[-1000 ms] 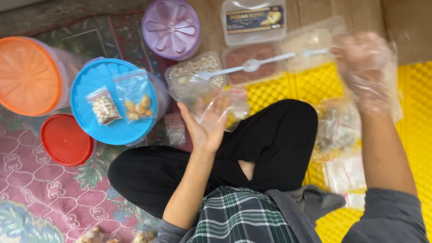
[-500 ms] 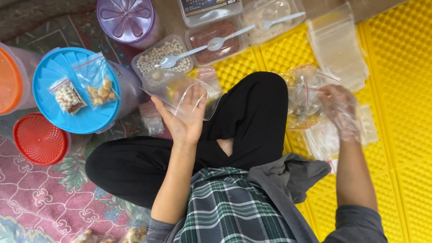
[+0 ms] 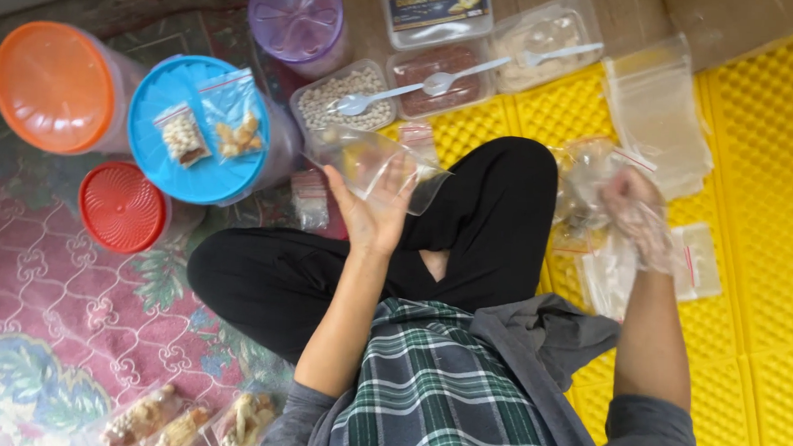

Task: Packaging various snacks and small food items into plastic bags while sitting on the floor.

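My left hand is raised palm-up over my crossed legs and holds a clear zip bag with a few yellowish pieces inside. My right hand wears a thin plastic glove and rests on a crumpled pile of small clear bags beside my knee; the glove hides whether its fingers pinch one. Past the left hand stands a tray of white beans with a white spoon in it.
Tubs with orange, blue, red and purple lids stand at the left; two small filled bags lie on the blue one. More trays and a stack of empty zip bags lie ahead on the yellow mat.
My right hand has come down from the far trays to the pile of bags by my knee. My left hand has kept the clear bag raised; the view shifted.
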